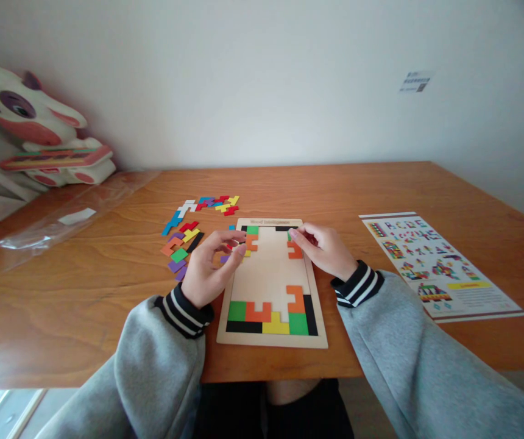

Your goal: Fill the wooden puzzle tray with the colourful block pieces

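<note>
A light wooden puzzle tray [222, 317] lies on the table with colored pieces along its edges. Green, orange, black and yellow pieces [275, 324] fill its near end. My left hand [214, 265] hovers at the tray's left edge, thumb and fingers apart, nothing visible between them. At the upper right corner, my right hand [323, 249] has its thumb and index finger close together by a green piece and an orange piece [295, 250]; whether it grips anything is hidden.
Loose colored pieces [180, 255] are spread left of and behind the tray on the wooden table [394, 189]. A printed pattern sheet [472, 296] lies at the right. Clear plastic wrap [56, 225] and a cow toy with a keyboard [56, 158] are at the left.
</note>
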`<state>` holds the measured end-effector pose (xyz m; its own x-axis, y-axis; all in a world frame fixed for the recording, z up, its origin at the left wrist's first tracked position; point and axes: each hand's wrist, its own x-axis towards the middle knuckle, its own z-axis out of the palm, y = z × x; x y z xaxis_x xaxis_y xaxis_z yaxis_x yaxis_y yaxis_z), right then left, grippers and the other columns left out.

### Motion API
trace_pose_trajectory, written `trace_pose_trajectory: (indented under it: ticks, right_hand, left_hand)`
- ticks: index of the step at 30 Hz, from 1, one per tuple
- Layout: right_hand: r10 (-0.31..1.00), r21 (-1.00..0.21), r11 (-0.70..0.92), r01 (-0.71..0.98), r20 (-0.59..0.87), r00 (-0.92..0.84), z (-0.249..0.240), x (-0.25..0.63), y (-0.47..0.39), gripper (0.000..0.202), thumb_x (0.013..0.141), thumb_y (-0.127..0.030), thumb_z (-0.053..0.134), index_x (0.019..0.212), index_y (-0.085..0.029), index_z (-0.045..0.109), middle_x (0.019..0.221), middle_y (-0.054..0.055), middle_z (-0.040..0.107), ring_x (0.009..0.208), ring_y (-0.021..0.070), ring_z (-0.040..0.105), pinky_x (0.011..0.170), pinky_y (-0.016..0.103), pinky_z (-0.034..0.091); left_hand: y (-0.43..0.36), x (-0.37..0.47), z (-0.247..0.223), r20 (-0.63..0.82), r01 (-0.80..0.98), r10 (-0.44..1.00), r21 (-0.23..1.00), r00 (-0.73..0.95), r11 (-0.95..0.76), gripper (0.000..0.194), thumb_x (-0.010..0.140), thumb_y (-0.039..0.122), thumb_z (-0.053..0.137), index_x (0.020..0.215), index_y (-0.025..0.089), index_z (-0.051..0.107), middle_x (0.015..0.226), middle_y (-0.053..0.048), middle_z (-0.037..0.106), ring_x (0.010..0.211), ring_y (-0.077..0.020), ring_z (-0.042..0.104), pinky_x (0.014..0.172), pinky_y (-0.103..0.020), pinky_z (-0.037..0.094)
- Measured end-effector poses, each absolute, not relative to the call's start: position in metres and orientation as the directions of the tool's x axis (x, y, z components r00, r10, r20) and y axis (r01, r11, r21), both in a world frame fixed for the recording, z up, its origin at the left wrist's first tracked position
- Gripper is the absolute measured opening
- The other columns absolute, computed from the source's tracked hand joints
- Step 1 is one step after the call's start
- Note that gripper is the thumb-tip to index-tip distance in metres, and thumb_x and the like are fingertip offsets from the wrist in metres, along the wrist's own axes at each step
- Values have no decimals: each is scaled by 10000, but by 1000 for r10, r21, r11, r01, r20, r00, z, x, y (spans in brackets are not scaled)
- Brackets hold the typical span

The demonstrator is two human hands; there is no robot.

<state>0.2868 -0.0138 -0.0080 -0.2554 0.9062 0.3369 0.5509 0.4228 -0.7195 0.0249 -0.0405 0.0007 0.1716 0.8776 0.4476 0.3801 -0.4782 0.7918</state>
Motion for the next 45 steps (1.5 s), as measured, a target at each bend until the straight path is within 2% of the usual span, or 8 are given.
trace_pose_trajectory:
  ticks: [5, 10, 14, 20, 25, 31, 38, 45]
  right_hand:
    - [886, -651, 423, 630, 443, -138, -7, 290, -12, 578, 1003, -627, 330, 584, -232, 375, 521, -32, 408, 516, 128, 413, 542, 297, 299]
    - [909, -731, 345, 589, 417, -14, -7, 292, -12, 590, 1001, -658, 283, 602, -244, 415, 511, -20, 477, 500, 145, 488, 560, 306, 365]
    - [907, -780, 345, 522, 421, 31, -9, 292, -11, 535, 1017, -634, 250, 711, -252, 467, 499, -13, 560, 616, 189, 658, 686, 319, 477]
    - [915, -774, 357, 523, 404, -27, -15, 295, -8, 455, 1030, -598, 240, 1083, -233, 507, 740, 50, 751, 888, 237, 751, 877, 417, 543]
    - [908, -815, 382, 436, 419, -11, -24, 298, -4, 458, 1020, -593, 295, 1282, -253, 452, 922, 79, 743, 911, 226, 742, 892, 458, 586]
    - [921, -868, 365, 335, 389, 5, -35, 298, 1, 373, 1035, -472, 319, 1310, -267, 466, 1204, 133, 621, 963, 238, 724, 887, 483, 607]
    - [846, -691, 505, 517, 514, -139, -27, 304, 3, 283, 1005, -392, 436, 1185, -245, 599, 1186, 130, 629, 1132, 274, 627, 995, 525, 533]
    - [817, -528, 556, 642, 488, -306, -18, 308, 0, 249, 922, -461, 613, 1040, -259, 698, 1051, 86, 644, 1045, 274, 613, 972, 487, 499]
  left_hand:
    - [-30, 14, 4, 446, 264, 892, 872, -76, -413, 332, 902, 465, 630, 1064, 183, 694, 1069, -81, 728, 1001, -212, 667, 905, -338, 510]
    - [-16, 3, 9, 363, 110, 894, 932, -262, -346, 397, 905, 556, 555, 787, 192, 660, 875, -50, 696, 870, -179, 649, 788, -295, 514]
    - [-11, -1, 12, 374, -9, 887, 921, -271, -390, 562, 878, 597, 588, 522, 210, 390, 550, 19, 411, 563, -121, 484, 605, -268, 473]
    - [-9, -8, 9, 376, -74, 900, 914, -219, -399, 446, 894, 629, 583, 731, 215, 545, 478, 88, 245, 391, -77, 216, 382, -218, 219]
    - [-5, -14, 4, 384, -69, 900, 912, -208, -405, 296, 921, 493, 595, 1085, 247, 583, 594, 78, 419, 394, -60, 280, 363, -179, 272]
    - [11, -32, -3, 421, 18, 882, 904, -213, -428, 354, 911, 388, 550, 1233, 249, 503, 1069, -55, 618, 711, -101, 650, 711, -319, 620]
    - [29, -49, -3, 524, 222, 824, 848, -214, -482, 470, 797, 149, 531, 1257, 243, 510, 1367, -115, 509, 1142, -212, 622, 974, -433, 568]
    - [10, -42, -5, 689, 696, 678, 356, 255, -624, 373, 849, 95, 473, 1179, 204, 607, 1240, -116, 595, 1207, -263, 563, 1053, -492, 492]
